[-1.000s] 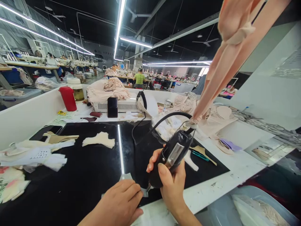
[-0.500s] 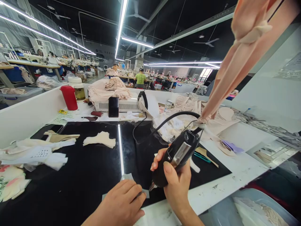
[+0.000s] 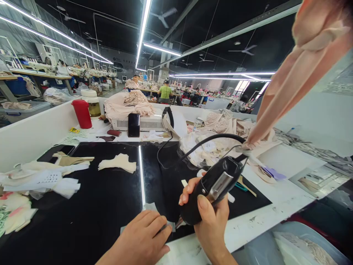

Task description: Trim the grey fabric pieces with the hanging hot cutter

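My right hand (image 3: 211, 217) grips a black corded electric fabric cutter (image 3: 212, 187), with the thumb lying by its silver lever. The cutter tilts down to the left, and its narrow metal tip is right beside the edge of a thin grey fabric piece (image 3: 150, 207). My left hand (image 3: 145, 235) presses that piece onto the black mat (image 3: 99, 213) with bent fingers held together, covering most of it. A pink fabric strip (image 3: 273, 106) is tied to the cutter's upper end and runs up to the right. Its black cable (image 3: 209, 136) loops back across the mat.
A cream fabric piece (image 3: 118, 163) lies on the mat, with piled white pieces (image 3: 49, 180) at left. Behind are a red cup (image 3: 82, 115), a phone (image 3: 134, 125) and bagged cloth (image 3: 198, 147). Teal-handled scissors or tweezers (image 3: 240, 187) lie right of the cutter.
My right hand and the cutter have shifted slightly right and down, and the pink strip has swung right. My left hand stays on the grey piece.
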The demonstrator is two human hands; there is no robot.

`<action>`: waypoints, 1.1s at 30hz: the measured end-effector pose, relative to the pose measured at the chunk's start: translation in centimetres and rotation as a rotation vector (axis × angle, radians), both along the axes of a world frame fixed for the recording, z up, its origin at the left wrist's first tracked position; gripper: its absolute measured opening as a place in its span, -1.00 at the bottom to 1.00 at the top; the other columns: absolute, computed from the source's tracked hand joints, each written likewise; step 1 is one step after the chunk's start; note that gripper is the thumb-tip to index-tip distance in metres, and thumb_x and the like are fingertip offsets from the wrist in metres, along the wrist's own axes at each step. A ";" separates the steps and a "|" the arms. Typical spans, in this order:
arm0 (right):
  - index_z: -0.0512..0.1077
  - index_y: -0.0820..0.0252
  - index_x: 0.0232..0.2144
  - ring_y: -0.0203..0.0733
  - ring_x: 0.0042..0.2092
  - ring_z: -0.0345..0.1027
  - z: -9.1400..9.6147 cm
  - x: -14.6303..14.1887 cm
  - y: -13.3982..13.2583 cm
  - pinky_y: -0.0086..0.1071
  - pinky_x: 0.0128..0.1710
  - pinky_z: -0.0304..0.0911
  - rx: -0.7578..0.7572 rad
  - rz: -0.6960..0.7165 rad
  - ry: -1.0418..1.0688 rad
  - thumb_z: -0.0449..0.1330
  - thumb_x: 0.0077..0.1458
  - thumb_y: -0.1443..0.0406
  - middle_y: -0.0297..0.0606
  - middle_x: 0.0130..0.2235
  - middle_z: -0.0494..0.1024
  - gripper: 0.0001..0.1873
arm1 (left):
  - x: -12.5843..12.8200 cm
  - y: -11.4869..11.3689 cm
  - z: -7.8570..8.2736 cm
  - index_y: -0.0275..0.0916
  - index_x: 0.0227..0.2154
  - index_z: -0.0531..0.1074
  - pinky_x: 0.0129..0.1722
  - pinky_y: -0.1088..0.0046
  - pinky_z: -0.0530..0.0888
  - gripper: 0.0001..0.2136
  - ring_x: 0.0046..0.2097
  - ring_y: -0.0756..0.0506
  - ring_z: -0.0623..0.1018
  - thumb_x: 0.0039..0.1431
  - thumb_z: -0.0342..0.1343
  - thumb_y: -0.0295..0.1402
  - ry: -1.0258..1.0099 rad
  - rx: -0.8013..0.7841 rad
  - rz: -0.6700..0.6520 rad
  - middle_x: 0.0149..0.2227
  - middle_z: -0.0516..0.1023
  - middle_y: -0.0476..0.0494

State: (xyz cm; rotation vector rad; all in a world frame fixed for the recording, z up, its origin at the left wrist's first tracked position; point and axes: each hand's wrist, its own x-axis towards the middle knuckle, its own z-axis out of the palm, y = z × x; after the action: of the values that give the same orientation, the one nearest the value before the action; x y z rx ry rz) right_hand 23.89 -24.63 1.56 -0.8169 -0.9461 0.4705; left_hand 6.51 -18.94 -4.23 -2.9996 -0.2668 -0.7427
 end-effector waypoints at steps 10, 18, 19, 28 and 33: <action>0.32 -0.11 0.00 -0.36 -0.43 0.40 0.2 -0.5 0.1 -0.43 -0.42 0.39 -0.019 0.065 0.026 0.32 0.24 0.14 -0.45 -0.26 0.50 -0.66 | 0.4 0.3 -0.8 -0.14 -0.09 0.53 -0.03 0.38 0.49 -0.67 -0.13 -0.08 0.60 0.55 -0.16 -0.21 -0.210 0.072 -0.002 -0.16 0.63 0.00; 0.37 0.03 -0.16 -0.31 -0.35 0.34 3.2 0.0 0.0 -0.39 -0.31 0.41 -0.168 0.102 -0.082 0.44 0.06 0.21 -0.44 -0.32 0.47 -0.63 | 0.0 2.1 -0.4 -0.10 0.01 0.53 0.07 0.44 0.47 -0.75 -0.06 -0.08 0.60 0.41 0.12 -0.13 -0.137 0.133 -0.048 -0.09 0.64 0.01; 0.37 0.04 -0.16 -0.30 -0.33 0.35 3.5 -0.1 0.1 -0.38 -0.30 0.42 -0.179 0.102 -0.095 0.45 0.04 0.22 -0.44 -0.33 0.46 -0.61 | -0.1 2.2 0.0 -0.10 0.01 0.53 0.04 0.46 0.50 -0.75 -0.08 -0.08 0.61 0.39 0.15 -0.15 -0.129 0.130 -0.056 -0.10 0.64 0.01; 0.38 0.03 -0.11 -0.30 -0.42 0.42 2.9 -2.2 1.1 -0.39 -0.41 0.43 -0.109 0.034 -0.026 0.39 0.13 0.24 -0.39 -0.29 0.55 -0.67 | -4.4 1.7 2.3 -0.10 0.10 0.48 0.06 0.31 0.59 -0.68 0.02 -0.16 0.62 0.30 0.25 -0.34 -0.061 -0.196 0.111 0.02 0.62 -0.07; 0.38 -0.04 -0.06 -0.28 -0.40 0.42 2.1 -4.1 2.2 -0.36 -0.39 0.41 -0.075 0.119 0.055 0.40 0.15 0.18 -0.41 -0.27 0.50 -0.64 | -9.1 1.9 1.3 -0.06 0.10 0.49 0.07 0.26 0.59 -0.57 0.03 -0.17 0.61 0.17 0.34 -0.43 -0.036 -0.392 0.377 0.07 0.56 -0.09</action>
State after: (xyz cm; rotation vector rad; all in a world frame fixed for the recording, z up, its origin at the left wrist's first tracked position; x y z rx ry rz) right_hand 19.79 -22.39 3.62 -0.8140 -0.9334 0.6316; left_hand -2.62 -17.01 -2.96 -3.1274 -1.0579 -0.7780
